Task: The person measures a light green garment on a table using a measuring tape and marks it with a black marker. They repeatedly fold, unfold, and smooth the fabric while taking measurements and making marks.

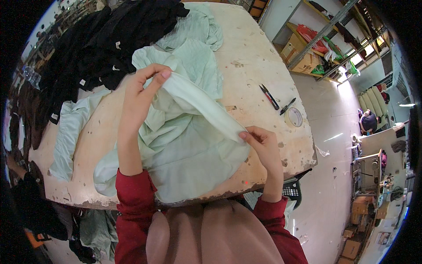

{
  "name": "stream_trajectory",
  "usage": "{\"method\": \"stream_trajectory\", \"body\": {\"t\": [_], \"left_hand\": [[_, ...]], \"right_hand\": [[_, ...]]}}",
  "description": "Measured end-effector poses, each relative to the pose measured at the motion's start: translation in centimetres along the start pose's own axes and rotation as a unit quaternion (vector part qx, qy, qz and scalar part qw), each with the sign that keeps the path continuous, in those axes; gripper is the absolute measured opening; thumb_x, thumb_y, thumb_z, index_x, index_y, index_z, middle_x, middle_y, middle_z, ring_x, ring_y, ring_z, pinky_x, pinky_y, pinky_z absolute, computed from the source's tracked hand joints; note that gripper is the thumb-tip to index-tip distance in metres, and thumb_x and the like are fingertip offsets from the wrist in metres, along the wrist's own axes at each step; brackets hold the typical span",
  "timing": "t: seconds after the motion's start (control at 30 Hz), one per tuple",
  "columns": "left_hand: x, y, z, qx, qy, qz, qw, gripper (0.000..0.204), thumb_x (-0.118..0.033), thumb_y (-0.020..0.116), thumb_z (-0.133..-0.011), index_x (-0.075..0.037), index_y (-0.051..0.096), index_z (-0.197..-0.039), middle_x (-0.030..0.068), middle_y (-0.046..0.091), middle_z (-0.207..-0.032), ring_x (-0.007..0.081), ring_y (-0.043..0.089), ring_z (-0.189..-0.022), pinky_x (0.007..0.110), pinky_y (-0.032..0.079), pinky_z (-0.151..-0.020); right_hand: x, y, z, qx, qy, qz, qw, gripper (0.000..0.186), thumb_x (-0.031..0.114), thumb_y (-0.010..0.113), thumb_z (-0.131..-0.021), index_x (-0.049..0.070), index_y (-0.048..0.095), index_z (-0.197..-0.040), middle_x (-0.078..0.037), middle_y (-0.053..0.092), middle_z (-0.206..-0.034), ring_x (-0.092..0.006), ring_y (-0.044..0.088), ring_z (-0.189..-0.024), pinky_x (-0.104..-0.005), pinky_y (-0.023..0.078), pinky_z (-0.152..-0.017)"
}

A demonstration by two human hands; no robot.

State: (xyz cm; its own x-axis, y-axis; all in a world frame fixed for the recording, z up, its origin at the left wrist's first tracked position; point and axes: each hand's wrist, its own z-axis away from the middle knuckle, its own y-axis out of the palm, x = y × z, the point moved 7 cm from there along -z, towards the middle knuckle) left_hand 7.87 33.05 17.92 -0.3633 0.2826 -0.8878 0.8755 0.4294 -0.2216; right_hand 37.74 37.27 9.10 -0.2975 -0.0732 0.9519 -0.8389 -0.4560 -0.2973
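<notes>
A pale mint-green garment (189, 154) lies partly on the worktable, with its folded band (204, 103) stretched taut between my hands. My left hand (144, 86) pinches the band's upper left end between thumb and fingers. At the band's lower right end, my right hand (262, 141) grips the edge the same way. The garment's lower part spreads over the near table edge. Beyond it lies more mint-green cloth (198, 66), and a separate mint sleeve-like piece (74, 132) rests to the left.
Black garments (105, 39) are heaped at the far left of the table (250, 66). Thread snips (269, 97), a dark pen-like tool (288, 106) and a tape roll (293, 117) lie at the right. A metal shelf (321, 39) stands beyond; another person (368, 121) is far right.
</notes>
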Motion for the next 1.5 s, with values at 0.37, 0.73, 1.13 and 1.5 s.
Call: {"method": "stream_trajectory", "body": {"t": [0.37,0.73,1.13,1.5], "left_hand": [[0.4,-0.2,0.3,-0.143,0.094,-0.245,0.954,0.025,-0.025,0.059,-0.092,-0.005,0.061,-0.106,0.0052,0.060,-0.091,0.0173,0.051,-0.084,0.030,0.038,-0.076],[1.9,12.0,23.4,0.340,0.095,-0.369,0.860,0.068,-0.049,0.057,-0.086,-0.010,0.041,-0.140,0.0134,0.032,-0.150,0.0311,0.036,-0.134,0.048,0.028,-0.111],[2.1,-10.8,35.1,-0.293,-0.079,-0.156,0.940,0.014,0.000,0.050,-0.084,0.000,0.063,-0.087,0.0125,0.064,-0.092,0.0237,0.058,-0.094,0.033,0.044,-0.085],[4.8,-10.1,28.3,-0.103,-0.140,-0.460,0.871,0.025,-0.006,0.067,-0.079,-0.004,0.064,-0.104,0.0096,0.056,-0.111,0.0241,0.050,-0.102,0.035,0.039,-0.092]], "right_hand": [[-0.6,2.3,1.8,0.026,0.058,-0.249,0.967,0.017,0.022,0.053,-0.098,0.007,0.059,-0.099,0.007,0.058,-0.079,-0.0003,0.050,-0.065,-0.0177,0.040,-0.059],[-7.0,-5.4,5.7,-0.244,0.078,0.015,0.967,0.016,0.014,0.053,-0.097,0.002,0.058,-0.107,-0.002,0.062,-0.083,-0.0088,0.055,-0.073,-0.0215,0.043,-0.067],[-2.9,0.7,10.2,0.009,-0.261,0.192,0.946,0.023,0.007,0.069,-0.081,0.007,0.063,-0.103,-0.008,0.063,-0.096,-0.0218,0.059,-0.086,-0.0331,0.046,-0.079],[-2.4,13.4,9.7,0.142,-0.285,0.258,0.912,0.020,0.015,0.069,-0.083,0.007,0.062,-0.099,-0.006,0.059,-0.091,-0.0242,0.058,-0.084,-0.0353,0.045,-0.076]]}}
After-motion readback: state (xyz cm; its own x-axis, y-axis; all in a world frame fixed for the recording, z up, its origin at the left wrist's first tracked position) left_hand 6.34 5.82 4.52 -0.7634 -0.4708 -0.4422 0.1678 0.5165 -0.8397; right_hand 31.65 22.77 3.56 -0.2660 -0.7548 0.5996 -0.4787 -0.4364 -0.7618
